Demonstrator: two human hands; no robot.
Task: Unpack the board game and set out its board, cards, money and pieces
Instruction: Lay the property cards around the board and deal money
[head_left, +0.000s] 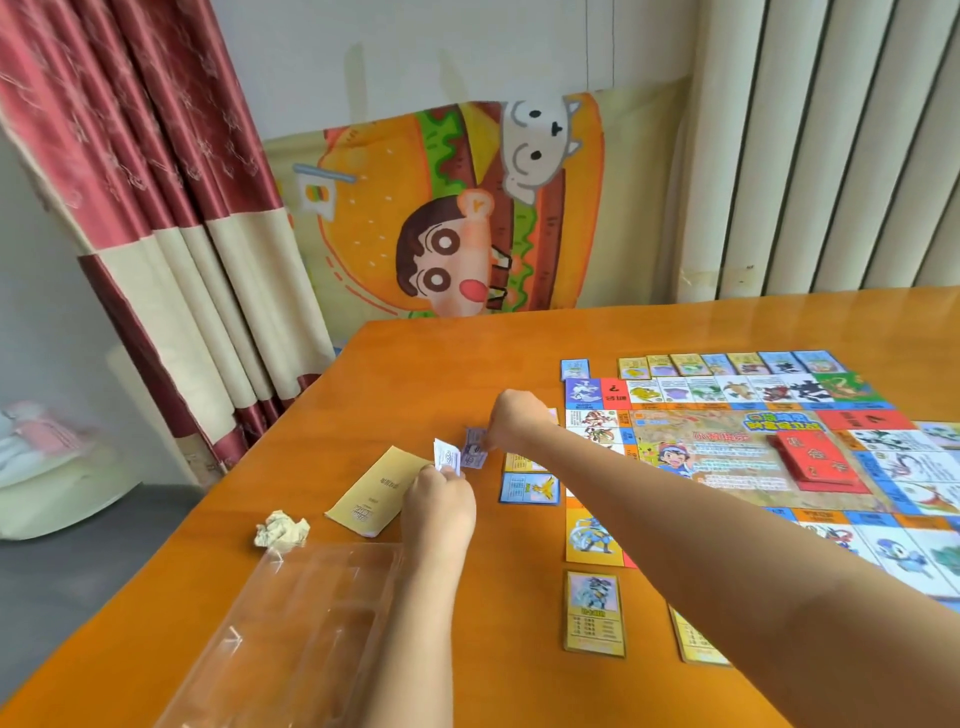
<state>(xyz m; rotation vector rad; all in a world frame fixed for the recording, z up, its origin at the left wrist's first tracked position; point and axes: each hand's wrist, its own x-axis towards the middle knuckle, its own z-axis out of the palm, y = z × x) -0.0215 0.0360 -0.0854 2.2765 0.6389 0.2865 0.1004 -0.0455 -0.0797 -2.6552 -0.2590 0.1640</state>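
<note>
Left hand (441, 499) low over surface (467, 353) – fingers pinching small stack of paper money (447, 457). Right hand (517, 418) reaches across, fingers curled, pinching purple note (475, 449) just beside stack; cannot tell if note is lifted. Board (727, 447) unfolded at right – red card deck (813, 462) on its middle, cards (595, 613) along its edges. Yellow envelope (376, 488), crumpled paper (281, 535), clear plastic tray (291, 623) at left.

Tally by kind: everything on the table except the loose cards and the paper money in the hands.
Colourful printed game board: 1
Red deck of cards on the board: 1
Tan paper envelope: 1
Crumpled pale paper ball: 1
Clear plastic tray: 1
Total: 5
</note>
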